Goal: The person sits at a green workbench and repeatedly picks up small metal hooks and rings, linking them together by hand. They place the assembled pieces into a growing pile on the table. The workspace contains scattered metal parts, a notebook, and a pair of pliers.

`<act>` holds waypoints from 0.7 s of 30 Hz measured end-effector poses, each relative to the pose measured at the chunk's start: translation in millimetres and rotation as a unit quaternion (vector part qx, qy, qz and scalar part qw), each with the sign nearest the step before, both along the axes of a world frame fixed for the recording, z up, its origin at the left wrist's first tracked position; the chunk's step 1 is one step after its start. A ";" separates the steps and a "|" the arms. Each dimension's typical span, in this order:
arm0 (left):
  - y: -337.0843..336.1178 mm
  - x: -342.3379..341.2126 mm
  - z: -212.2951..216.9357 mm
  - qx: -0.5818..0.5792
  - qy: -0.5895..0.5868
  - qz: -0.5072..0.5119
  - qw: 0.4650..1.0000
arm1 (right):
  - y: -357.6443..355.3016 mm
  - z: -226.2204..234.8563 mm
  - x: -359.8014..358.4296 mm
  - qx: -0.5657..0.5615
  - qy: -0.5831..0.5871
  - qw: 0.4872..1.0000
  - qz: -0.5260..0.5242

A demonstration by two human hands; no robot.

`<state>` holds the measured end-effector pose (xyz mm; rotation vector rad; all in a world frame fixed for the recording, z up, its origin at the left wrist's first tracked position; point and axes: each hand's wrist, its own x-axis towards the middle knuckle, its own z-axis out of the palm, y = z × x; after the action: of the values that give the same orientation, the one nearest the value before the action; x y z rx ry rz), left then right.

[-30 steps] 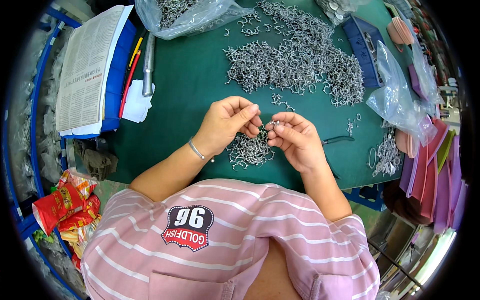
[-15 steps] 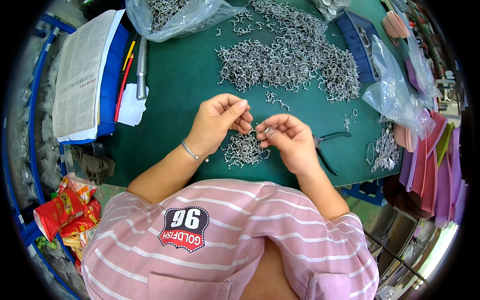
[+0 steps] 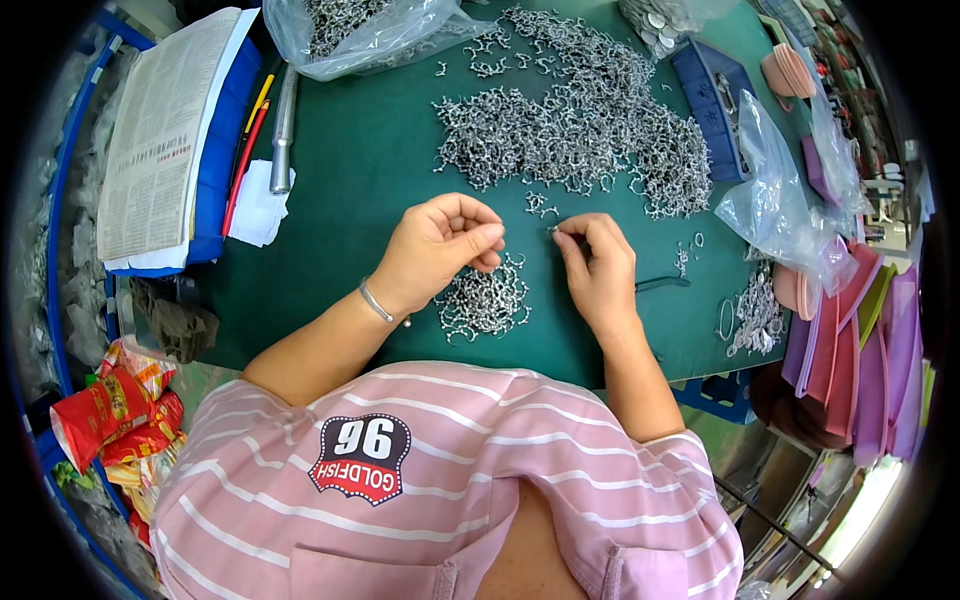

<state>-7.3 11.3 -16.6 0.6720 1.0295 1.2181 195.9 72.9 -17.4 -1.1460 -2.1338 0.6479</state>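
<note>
A small heap of silver curved metal pieces (image 3: 484,303) lies on the green tabletop close to my body. Above its upper left side is my left hand (image 3: 443,245), thumb pressed against curled fingers; whatever they hold is hidden. My right hand (image 3: 602,268), to the right of the heap, pinches a tiny silver curved metal piece between thumb and forefinger. Just beyond those fingertips lie a few loose curved pieces (image 3: 540,206). A pair of pliers with dark handles (image 3: 663,282) rests partly hidden behind my right wrist.
A large spread of the same pieces (image 3: 560,130) covers the far middle. Clear plastic bags (image 3: 370,50) and a blue bin (image 3: 708,75) stand around it. A newspaper (image 3: 160,140), pencils (image 3: 246,165) and a metal rod (image 3: 283,130) lie left; silver rings and parts (image 3: 755,315) right.
My right hand has moved right, away from my left hand and the near heap, with a tiny piece at its fingertips. It now covers most of the pliers. My left hand stays nearly in place.
</note>
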 end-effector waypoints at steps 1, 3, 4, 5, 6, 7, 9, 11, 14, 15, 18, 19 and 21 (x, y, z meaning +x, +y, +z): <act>-0.8 1.7 -1.6 0.019 0.001 -0.011 1.000 | -5.4 6.8 -5.5 -0.017 0.042 0.999 0.013; -2.5 5.4 -7.0 0.056 0.002 -0.038 0.998 | -16.3 16.8 -14.3 -0.002 0.079 0.994 0.078; -3.5 4.5 -8.0 0.048 0.020 -0.065 0.997 | -21.9 20.1 -18.3 -0.019 0.091 0.991 0.093; -3.7 4.0 -7.9 0.045 0.026 -0.066 0.996 | -25.3 23.2 -20.4 -0.036 0.104 0.988 0.107; -4.2 2.8 -7.4 0.043 0.033 -0.064 0.996 | -23.1 25.2 -20.2 -0.056 0.110 0.985 0.117; -4.6 1.6 -6.6 0.041 0.040 -0.062 0.996 | -18.3 23.8 -18.7 -0.037 0.092 0.990 0.096; -3.0 -1.4 -2.4 0.036 0.050 -0.044 0.997 | -2.1 17.4 -15.6 0.002 0.057 0.997 0.057; -2.5 -0.1 -0.9 0.040 0.045 -0.023 0.998 | 12.8 6.6 -14.6 0.021 -0.010 1.000 -0.004; -0.8 1.5 -0.4 0.029 0.007 -0.030 0.999 | 20.4 -5.1 -10.5 0.072 -0.085 0.994 -0.007; -1.6 1.8 -0.9 0.025 -0.003 -0.030 0.999 | 18.7 -6.0 -10.0 0.072 -0.086 0.994 -0.003; -1.1 0.4 -1.8 0.032 0.006 -0.030 0.999 | 17.9 -6.7 -8.1 0.010 -0.065 0.998 -0.002; -1.2 0.5 -2.4 0.034 0.008 -0.031 0.999 | 17.4 -5.9 -7.4 -0.020 -0.055 0.998 -0.004; -2.2 1.0 -2.5 0.030 -0.005 -0.027 0.999 | 10.9 -2.2 -8.5 -0.136 0.008 0.990 -0.021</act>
<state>-6.3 9.1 -19.1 0.7343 0.9638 1.2085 187.4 83.8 -19.6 -1.3191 -2.0455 0.9480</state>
